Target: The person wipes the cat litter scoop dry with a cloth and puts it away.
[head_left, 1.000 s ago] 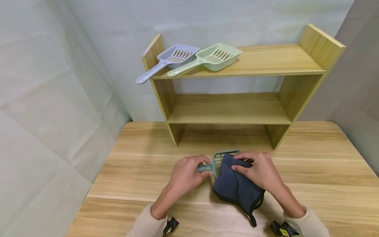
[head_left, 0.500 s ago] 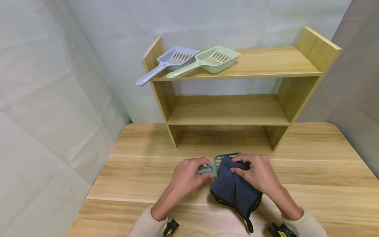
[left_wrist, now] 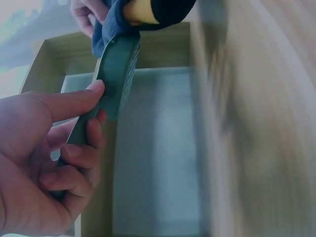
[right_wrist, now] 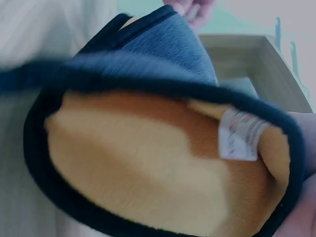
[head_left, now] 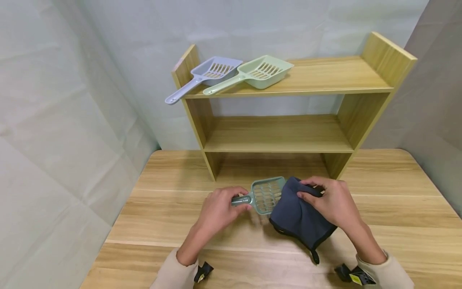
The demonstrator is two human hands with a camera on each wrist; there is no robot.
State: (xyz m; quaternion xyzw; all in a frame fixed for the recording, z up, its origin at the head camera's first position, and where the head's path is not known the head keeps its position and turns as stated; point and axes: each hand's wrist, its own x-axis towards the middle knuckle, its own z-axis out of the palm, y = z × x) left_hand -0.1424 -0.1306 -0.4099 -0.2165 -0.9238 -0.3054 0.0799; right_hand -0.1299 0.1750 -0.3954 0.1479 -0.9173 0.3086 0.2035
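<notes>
A grey-green slotted litter scoop (head_left: 266,196) is held by its handle in my left hand (head_left: 219,205), above the table. Thumb and fingers wrap that handle in the left wrist view, where the scoop (left_wrist: 118,74) appears edge-on. My right hand (head_left: 332,200) pinches a dark blue cloth (head_left: 302,220) with black edging and a hanging loop. The cloth's upper left part overlaps the scoop's far end. In the right wrist view, the yellow-orange lining (right_wrist: 148,158) and a white label (right_wrist: 241,134) show, while most of the right hand is hidden.
A wooden shelf unit (head_left: 278,134) stands at the back of the table (head_left: 144,224). On its top board lie a lavender scoop (head_left: 220,69) and a pale green scoop (head_left: 265,73), their handles jutting past the front edge. Pale fabric walls (head_left: 65,120) surround the table.
The cloth has moved right with my right hand, baring most of the scoop's slotted pan. The left hand and scoop have shifted slightly left.
</notes>
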